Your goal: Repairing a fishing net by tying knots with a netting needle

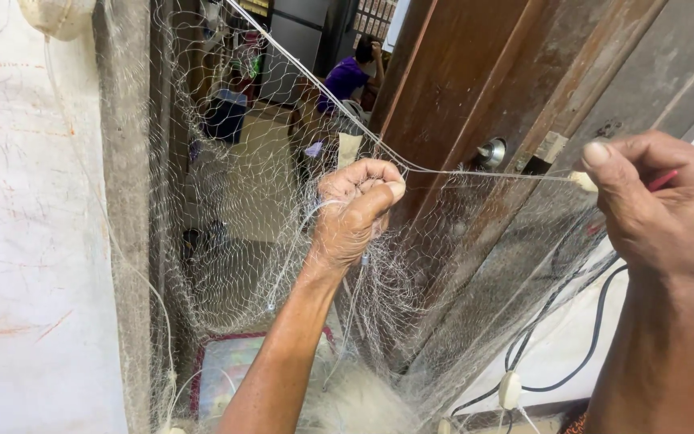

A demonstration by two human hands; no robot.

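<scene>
Red tool (662, 180) mostly behind fingers

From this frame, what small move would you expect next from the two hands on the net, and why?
Probably the right hand draws the thin pale cord a little further right to tighten it. The cord runs nearly taut between the hands; the left hand is closed on a bunch of fine translucent fishing net, and the right fingers pinch the cord's end beside something red.
</scene>
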